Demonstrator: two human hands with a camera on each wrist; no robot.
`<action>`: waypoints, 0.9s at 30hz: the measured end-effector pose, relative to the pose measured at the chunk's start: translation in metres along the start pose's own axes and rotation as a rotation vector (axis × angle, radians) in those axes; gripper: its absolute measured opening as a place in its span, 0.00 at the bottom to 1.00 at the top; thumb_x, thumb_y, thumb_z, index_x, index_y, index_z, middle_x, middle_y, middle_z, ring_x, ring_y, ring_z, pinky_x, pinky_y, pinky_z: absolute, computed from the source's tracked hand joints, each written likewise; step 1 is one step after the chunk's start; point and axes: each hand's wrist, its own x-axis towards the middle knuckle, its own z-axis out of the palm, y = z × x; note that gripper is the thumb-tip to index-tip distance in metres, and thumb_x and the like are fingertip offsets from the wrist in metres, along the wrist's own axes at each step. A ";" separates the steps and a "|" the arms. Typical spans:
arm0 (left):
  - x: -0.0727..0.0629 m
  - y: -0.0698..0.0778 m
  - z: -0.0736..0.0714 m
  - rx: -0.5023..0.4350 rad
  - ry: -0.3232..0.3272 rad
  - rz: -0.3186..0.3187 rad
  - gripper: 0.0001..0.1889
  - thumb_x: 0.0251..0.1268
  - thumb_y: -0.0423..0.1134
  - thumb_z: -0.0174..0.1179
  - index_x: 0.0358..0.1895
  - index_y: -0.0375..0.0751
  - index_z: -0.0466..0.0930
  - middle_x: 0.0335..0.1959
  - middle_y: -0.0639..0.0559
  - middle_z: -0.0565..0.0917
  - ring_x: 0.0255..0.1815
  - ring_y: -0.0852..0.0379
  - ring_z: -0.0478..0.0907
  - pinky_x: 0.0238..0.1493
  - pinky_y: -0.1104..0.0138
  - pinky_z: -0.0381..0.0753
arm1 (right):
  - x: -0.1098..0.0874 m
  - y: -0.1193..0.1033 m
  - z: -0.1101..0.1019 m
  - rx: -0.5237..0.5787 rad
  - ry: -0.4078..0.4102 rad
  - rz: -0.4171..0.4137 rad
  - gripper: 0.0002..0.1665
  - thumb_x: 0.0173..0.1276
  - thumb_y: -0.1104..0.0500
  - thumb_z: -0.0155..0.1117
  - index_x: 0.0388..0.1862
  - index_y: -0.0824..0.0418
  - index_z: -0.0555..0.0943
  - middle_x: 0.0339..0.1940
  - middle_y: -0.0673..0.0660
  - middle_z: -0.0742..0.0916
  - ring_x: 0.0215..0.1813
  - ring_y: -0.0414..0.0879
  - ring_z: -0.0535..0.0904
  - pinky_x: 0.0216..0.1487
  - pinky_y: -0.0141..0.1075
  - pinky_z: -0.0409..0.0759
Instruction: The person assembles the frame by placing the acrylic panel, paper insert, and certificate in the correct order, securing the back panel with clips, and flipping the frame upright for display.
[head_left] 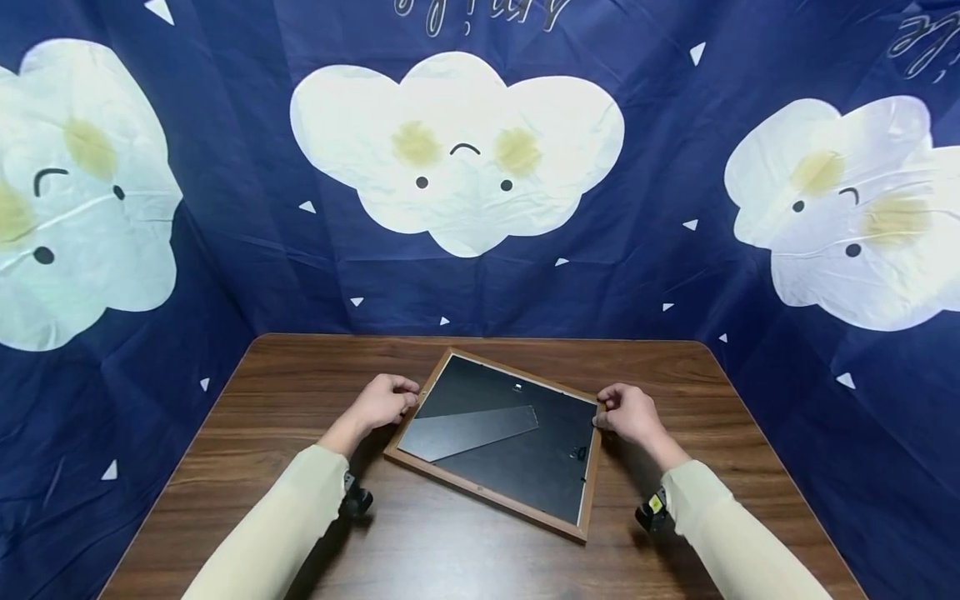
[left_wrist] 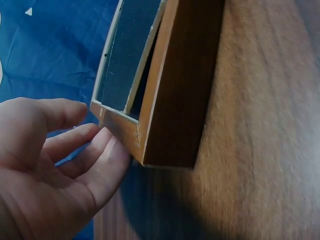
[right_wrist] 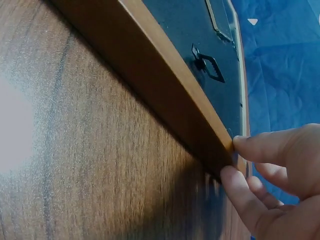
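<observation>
A wooden picture frame (head_left: pixel 491 496) lies back side up on the table, turned at an angle, its black backing board (head_left: pixel 480 475) showing. On the backing, a flat support leg (head_left: pixel 480 433) runs to the left, and a small metal hanger (right_wrist: pixel 207 65) sits by the right edge. My left hand (head_left: pixel 386 402) holds the frame's left side, its curved fingers and thumb (left_wrist: pixel 115 152) right at the wooden edge. At the right side, near the far right corner, my right hand (head_left: pixel 632 412) pinches the rim between thumb and fingertips.
The brown wood-grain table (head_left: pixel 300 367) reaches back to a blue cloth (head_left: pixel 247 208) with white clouds, which hangs behind it and on both sides. Small black devices (head_left: pixel 356 498) are strapped at both wrists, close above the tabletop.
</observation>
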 end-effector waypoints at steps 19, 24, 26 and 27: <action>-0.024 0.006 0.002 0.005 -0.032 -0.147 0.16 0.73 0.33 0.55 0.58 0.28 0.77 0.39 0.39 0.82 0.34 0.50 0.82 0.32 0.56 0.88 | 0.016 -0.007 0.002 0.049 -0.035 0.005 0.27 0.58 0.63 0.77 0.56 0.69 0.83 0.44 0.62 0.88 0.47 0.53 0.82 0.44 0.37 0.80; -0.026 0.005 0.001 -0.016 -0.027 -0.166 0.10 0.72 0.33 0.56 0.49 0.30 0.79 0.33 0.41 0.80 0.28 0.50 0.82 0.28 0.58 0.87 | 0.021 -0.008 0.003 0.124 -0.065 0.028 0.26 0.58 0.67 0.76 0.57 0.72 0.82 0.41 0.61 0.86 0.38 0.44 0.85 0.39 0.33 0.84; -0.026 0.004 0.001 -0.029 -0.031 -0.165 0.08 0.72 0.33 0.56 0.45 0.30 0.79 0.31 0.41 0.80 0.26 0.50 0.82 0.26 0.59 0.87 | 0.024 -0.010 0.004 0.186 -0.088 0.042 0.27 0.59 0.70 0.74 0.58 0.73 0.80 0.42 0.62 0.84 0.36 0.44 0.86 0.38 0.36 0.87; -0.025 0.003 0.000 -0.035 -0.031 -0.166 0.07 0.72 0.32 0.55 0.44 0.30 0.79 0.30 0.41 0.80 0.25 0.50 0.83 0.26 0.59 0.87 | 0.025 -0.011 0.005 0.214 -0.099 0.048 0.27 0.59 0.72 0.73 0.59 0.74 0.79 0.42 0.62 0.83 0.34 0.45 0.87 0.38 0.38 0.88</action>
